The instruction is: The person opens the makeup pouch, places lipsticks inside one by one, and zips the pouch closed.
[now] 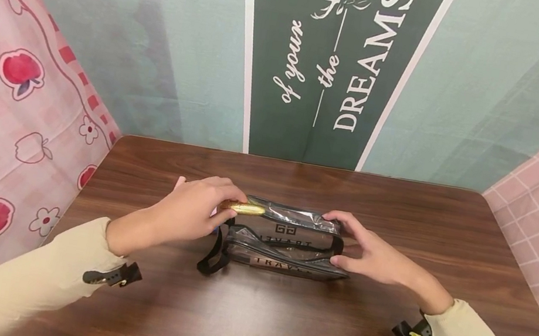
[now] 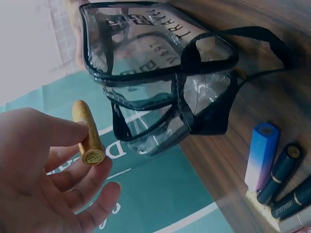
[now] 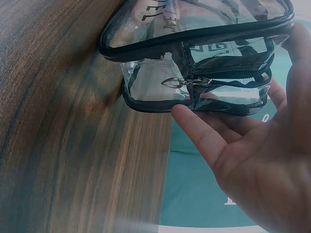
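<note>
A clear bag with black trim and TRAVEL lettering (image 1: 280, 266) lies on the table. In the left wrist view my left hand (image 2: 63, 170) pinches a gold tube (image 2: 90, 133) between thumb and fingers, beside the bag (image 2: 141, 90); in the head view the gold tube (image 1: 248, 209) is at the bag's upper left edge. My right hand (image 1: 375, 254) holds the bag's right end. From the right wrist, the thumb and fingers of my right hand (image 3: 252, 150) grip the bag's edges near a metal zipper pull (image 3: 184, 82).
A blue-and-white box (image 2: 262, 155) and dark tubes (image 2: 279, 172) stand beside the bag's left end, mostly behind my left hand in the head view. A black strap (image 1: 213, 260) hangs off the bag onto the wooden table (image 1: 243, 324). Curtains surround the table.
</note>
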`<state>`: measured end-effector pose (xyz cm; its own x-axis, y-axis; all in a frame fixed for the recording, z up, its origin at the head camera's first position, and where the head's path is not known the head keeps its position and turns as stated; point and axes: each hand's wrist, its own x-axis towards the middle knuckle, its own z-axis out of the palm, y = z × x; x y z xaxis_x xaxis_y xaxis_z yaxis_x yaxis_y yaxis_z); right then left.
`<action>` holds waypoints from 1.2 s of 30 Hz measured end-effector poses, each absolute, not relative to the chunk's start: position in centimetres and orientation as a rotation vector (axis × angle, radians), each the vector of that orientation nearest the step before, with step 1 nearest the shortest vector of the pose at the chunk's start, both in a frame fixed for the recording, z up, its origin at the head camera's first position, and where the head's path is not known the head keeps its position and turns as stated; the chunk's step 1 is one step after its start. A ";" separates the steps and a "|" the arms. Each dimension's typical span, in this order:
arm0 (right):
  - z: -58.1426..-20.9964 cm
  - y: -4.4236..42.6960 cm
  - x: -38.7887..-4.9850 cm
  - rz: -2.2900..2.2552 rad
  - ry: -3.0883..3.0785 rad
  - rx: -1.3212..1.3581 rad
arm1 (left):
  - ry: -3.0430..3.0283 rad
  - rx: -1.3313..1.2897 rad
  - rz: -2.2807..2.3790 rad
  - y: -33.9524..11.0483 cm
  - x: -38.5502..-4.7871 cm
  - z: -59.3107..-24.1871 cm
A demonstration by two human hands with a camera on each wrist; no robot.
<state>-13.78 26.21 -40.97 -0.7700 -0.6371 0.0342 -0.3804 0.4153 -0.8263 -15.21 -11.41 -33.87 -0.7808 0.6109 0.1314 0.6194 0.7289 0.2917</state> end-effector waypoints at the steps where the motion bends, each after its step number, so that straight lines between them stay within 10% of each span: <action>1: -41.0 26.2 -13.8 -1.281 2.389 -0.885 | -2.893 -1.039 -0.501 -11.2 -15.2 -33.9; 36: -40.6 26.4 -14.3 -1.320 2.340 -0.896 | -2.772 -1.323 -0.571 -5.7 -15.3 -36.1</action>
